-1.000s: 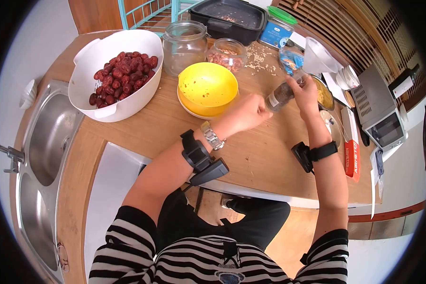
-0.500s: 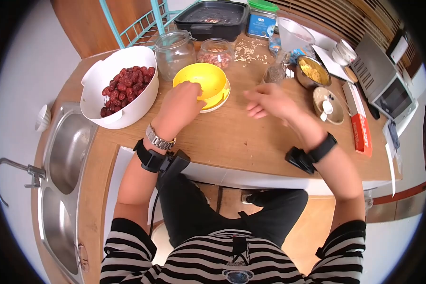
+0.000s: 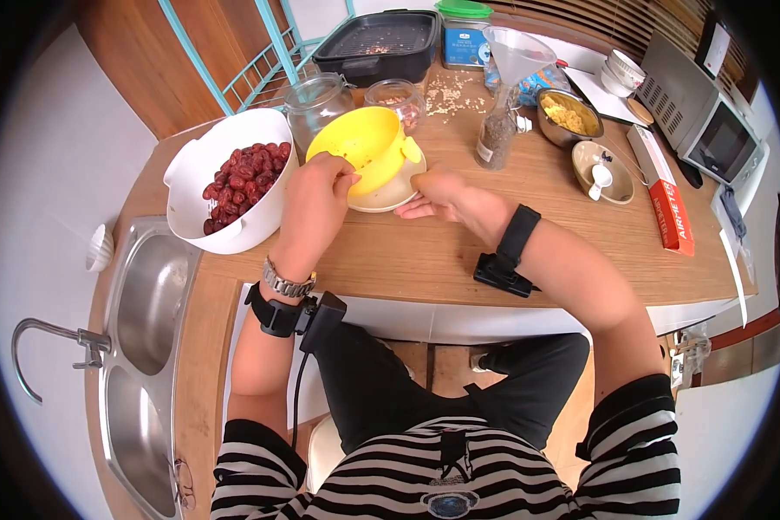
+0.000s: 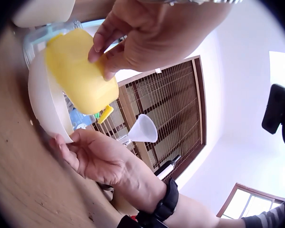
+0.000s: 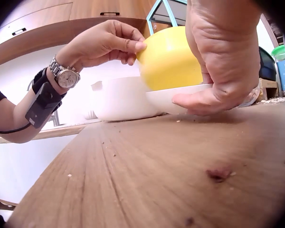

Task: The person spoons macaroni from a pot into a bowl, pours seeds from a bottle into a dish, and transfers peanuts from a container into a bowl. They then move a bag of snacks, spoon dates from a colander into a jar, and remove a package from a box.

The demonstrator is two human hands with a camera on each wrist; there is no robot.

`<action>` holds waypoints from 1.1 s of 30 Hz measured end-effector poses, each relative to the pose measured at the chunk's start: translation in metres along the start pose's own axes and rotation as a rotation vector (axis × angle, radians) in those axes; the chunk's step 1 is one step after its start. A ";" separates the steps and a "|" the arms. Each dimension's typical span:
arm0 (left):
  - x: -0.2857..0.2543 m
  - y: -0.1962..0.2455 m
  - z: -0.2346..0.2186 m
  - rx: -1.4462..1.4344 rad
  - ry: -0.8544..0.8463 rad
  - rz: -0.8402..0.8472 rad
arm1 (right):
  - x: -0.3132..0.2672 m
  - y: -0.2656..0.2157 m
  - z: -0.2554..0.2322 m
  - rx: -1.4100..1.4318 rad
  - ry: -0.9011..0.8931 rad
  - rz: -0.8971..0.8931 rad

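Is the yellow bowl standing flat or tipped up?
Tipped up: the left hand lifts the yellow bowl by its rim off the white dish.

A bright yellow plastic bowl [image 3: 366,143] sits in a cream shallow dish [image 3: 381,198]. Dark red dates [image 3: 243,178] fill a white plastic basin [image 3: 201,234]. The wooden countertop [image 3: 459,251] is warm brown.

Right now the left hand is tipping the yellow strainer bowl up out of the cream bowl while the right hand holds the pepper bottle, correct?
Not quite. The right hand steadies the cream bowl, as the head view shows; the rest holds.
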State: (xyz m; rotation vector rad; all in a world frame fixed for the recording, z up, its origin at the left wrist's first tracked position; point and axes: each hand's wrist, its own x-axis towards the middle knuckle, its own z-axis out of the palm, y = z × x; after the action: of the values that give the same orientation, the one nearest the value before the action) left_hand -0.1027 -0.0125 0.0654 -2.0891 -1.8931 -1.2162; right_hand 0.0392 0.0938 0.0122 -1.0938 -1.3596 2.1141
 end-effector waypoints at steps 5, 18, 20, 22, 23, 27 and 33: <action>-0.001 0.000 -0.007 0.021 0.049 0.024 | -0.041 -0.011 -0.029 -0.172 0.067 -0.020; -0.010 -0.017 0.016 0.173 -0.132 -0.009 | -0.126 0.003 -0.113 -0.191 0.181 0.127; -0.012 -0.019 0.014 0.210 -0.162 -0.023 | -0.125 0.005 -0.116 -0.158 0.155 0.108; -0.013 -0.018 0.012 0.285 -0.207 -0.084 | -0.120 0.010 -0.116 -0.140 0.143 0.098; -0.013 -0.018 0.011 0.285 -0.209 -0.082 | -0.118 0.010 -0.115 -0.129 0.131 0.086; -0.011 -0.005 0.007 0.389 -0.181 -0.072 | -0.125 -0.008 -0.105 -0.383 0.216 0.083; 0.015 0.025 0.031 0.038 -0.126 0.023 | -0.106 -0.056 -0.119 -0.893 0.583 -0.478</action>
State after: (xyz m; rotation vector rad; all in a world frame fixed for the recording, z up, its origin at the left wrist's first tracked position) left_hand -0.0669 0.0101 0.0643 -2.2094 -1.9204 -1.0598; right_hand 0.1934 0.1157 0.0775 -1.3461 -2.0054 0.7225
